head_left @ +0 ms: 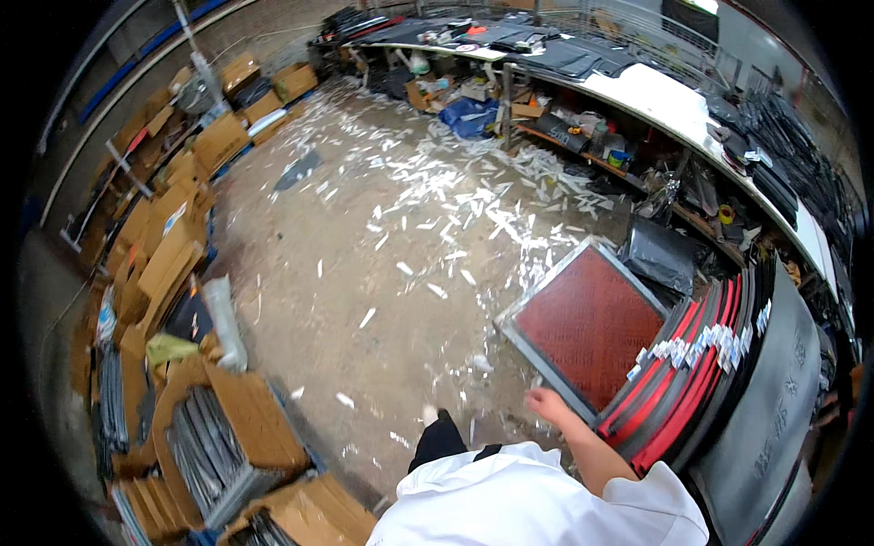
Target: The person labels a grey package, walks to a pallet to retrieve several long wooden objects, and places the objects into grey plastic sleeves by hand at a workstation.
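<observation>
My right hand (544,403) hangs in front of me beside the near edge of a red-brown board with a grey metal frame (587,323). Its fingers are loosely curled, and I see nothing in them. To the right of that forearm stands a row of black, grey and red folded mats (696,364) with white labels. A large grey mat (774,400) with dark lettering-like marks leans at the outer side of the row. My left hand is out of view. One foot (430,416) shows below my black trousers.
White scraps (473,205) litter the concrete floor (309,300). Open cardboard boxes (255,409) with grey folded sheets line the left side. Along the back right runs a long workbench (655,96) with dark sheets on it and cluttered shelves below. A blue bag (469,118) lies under the bench.
</observation>
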